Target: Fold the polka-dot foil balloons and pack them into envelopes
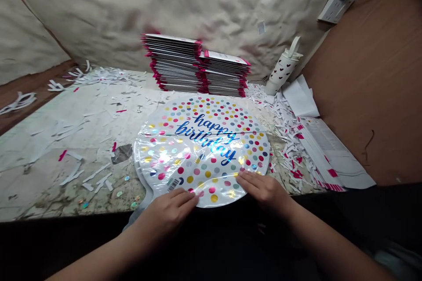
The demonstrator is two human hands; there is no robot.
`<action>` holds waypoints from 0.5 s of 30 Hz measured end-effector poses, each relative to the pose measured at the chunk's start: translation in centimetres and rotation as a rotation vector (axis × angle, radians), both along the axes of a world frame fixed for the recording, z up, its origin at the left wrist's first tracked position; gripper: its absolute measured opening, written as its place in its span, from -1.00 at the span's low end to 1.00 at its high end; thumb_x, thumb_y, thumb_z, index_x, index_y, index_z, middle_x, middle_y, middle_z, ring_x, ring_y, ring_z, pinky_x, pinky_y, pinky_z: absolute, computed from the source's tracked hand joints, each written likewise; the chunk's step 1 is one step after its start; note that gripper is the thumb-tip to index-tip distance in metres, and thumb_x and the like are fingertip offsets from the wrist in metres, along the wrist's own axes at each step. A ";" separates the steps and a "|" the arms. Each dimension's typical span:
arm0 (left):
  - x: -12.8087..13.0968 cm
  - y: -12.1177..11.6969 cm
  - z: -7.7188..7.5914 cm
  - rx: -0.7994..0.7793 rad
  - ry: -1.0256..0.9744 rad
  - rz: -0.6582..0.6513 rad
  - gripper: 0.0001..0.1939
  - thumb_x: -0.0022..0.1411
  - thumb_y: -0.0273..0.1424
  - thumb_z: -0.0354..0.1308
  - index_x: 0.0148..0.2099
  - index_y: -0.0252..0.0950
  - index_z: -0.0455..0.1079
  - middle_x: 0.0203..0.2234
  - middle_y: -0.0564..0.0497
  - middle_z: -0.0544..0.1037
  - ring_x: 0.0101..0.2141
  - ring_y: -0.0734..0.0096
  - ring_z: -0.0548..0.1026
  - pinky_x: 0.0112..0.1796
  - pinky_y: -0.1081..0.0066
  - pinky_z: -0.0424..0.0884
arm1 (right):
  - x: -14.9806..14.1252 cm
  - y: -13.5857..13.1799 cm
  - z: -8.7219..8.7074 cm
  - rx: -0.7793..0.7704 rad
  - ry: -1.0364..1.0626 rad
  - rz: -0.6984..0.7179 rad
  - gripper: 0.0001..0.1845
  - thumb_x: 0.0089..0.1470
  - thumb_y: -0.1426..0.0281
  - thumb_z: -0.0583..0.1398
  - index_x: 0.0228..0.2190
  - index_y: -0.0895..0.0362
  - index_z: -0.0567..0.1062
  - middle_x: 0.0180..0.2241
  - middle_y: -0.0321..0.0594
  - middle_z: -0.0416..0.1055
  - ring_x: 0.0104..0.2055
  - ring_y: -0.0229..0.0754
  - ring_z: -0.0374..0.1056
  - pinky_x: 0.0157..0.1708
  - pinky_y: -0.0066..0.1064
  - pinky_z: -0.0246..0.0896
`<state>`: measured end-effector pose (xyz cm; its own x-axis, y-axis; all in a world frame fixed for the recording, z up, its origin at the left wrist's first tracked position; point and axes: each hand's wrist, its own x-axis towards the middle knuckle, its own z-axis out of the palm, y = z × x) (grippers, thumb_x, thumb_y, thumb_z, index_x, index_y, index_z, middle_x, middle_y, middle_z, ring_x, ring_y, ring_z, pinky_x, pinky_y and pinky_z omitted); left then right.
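The round foil balloon [201,149] lies flat on the surface [66,140] right in front of me, printed with "happy birthday" in blue script and ringed with gold, pink, teal and grey dots. Its glossy face catches the light, and a barcode [173,184] sits near the lower edge. The left hand [168,213] rests at the balloon's lower left, its fingers [186,197] extended and lying flat on the foil. The right hand [263,191] sits at the lower right, its fingers [250,180] also open and flat, so I read neither hand as gripping. Beyond the balloon, and just touching its far edge, stand two stacks of packaged balloons [194,63] with pink-edged ends. To the right I can see a white tumbler with red hearts [281,72], lying tilted against a drift of white and pink paper trimmings [286,140], with printed sheets [332,153] beside them. More paper strips [89,175] and a few sequins [127,178] are scattered on the left, and a power strip [336,4] is mounted high on a wood-toned panel [362,74]
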<state>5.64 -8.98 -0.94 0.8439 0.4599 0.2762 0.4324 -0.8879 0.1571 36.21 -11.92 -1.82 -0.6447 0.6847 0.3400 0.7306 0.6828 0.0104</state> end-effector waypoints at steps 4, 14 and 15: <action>0.8 0.4 0.6 -0.029 -0.002 -0.034 -0.67 0.24 -0.56 -0.14 -0.05 -0.32 0.37 -0.26 -0.14 0.55 -0.25 0.27 0.48 -0.27 0.36 0.47 | 0.4 -0.1 -0.1 -0.051 0.023 -0.012 -0.61 0.14 0.59 0.01 -0.04 0.17 0.42 -0.07 -0.06 0.43 0.00 -0.07 0.34 -0.06 -0.22 0.35; 1.4 2.9 2.9 -0.600 0.141 0.056 -0.74 0.22 -0.53 -0.08 -0.27 -0.23 0.44 -0.40 0.02 0.52 -0.36 0.44 0.46 -0.36 0.54 0.32 | 1.1 0.8 -0.2 -0.256 0.101 -0.035 -0.60 0.12 0.57 0.05 -0.02 0.09 0.41 -0.04 -0.14 0.40 0.03 -0.11 0.31 0.02 -0.24 0.28; 1.6 3.2 3.2 -0.660 0.145 0.072 -0.74 0.22 -0.52 -0.08 -0.25 -0.22 0.45 -0.37 0.02 0.52 -0.34 0.46 0.46 -0.33 0.55 0.31 | 1.2 0.9 0.0 -0.275 0.115 -0.042 -0.59 0.11 0.57 0.06 -0.01 0.09 0.41 -0.04 -0.14 0.40 0.03 -0.11 0.31 0.02 -0.23 0.27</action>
<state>7.21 -5.77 2.26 0.8124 0.5495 -0.1952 0.5443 -0.5943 0.5921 37.45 -11.00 -1.87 -0.5818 0.7865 0.2070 0.7440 0.6176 -0.2550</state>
